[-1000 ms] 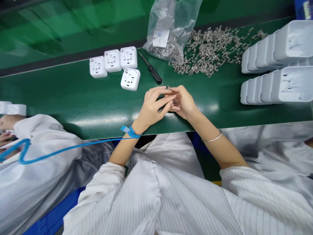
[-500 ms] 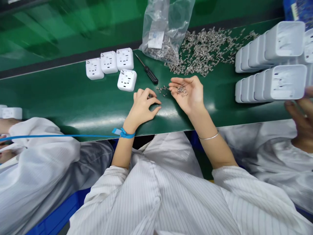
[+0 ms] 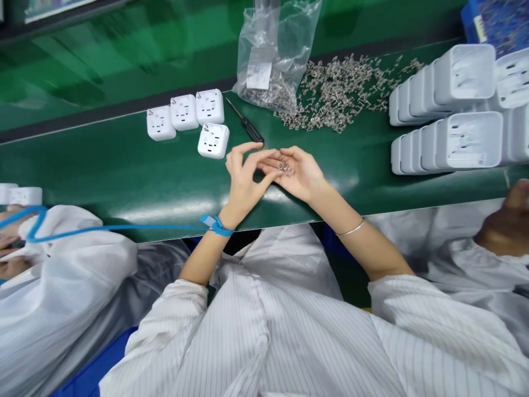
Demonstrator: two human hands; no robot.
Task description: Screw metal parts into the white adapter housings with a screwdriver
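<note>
My right hand (image 3: 300, 173) is turned palm up and cupped, with a small heap of metal pieces (image 3: 285, 169) lying in it. Over its fingers reaches my left hand (image 3: 246, 176), thumb and forefinger spread apart at the heap; nothing can be seen held between them. A blue strap (image 3: 221, 226) circles the left wrist. Just beyond the left fingertips lies a black-handled screwdriver (image 3: 251, 130). Many more loose metal pieces (image 3: 330, 91) are spread across the green table (image 3: 124, 182) further back, beside a clear plastic bag (image 3: 268, 82) that holds similar pieces.
Several white socket parts (image 3: 213, 141) lie at the back left. Stacked white housings (image 3: 430, 144) stand at the right, with a blue bin (image 3: 502, 25) behind. A co-worker's hand (image 3: 506, 223) shows at the right edge; another person's sleeve (image 3: 82, 253) is at the left.
My right hand has moved left with its metal pieces, and my left hand now meets it. The left thumb and forefinger, earlier close around a small piece, are wider apart.
</note>
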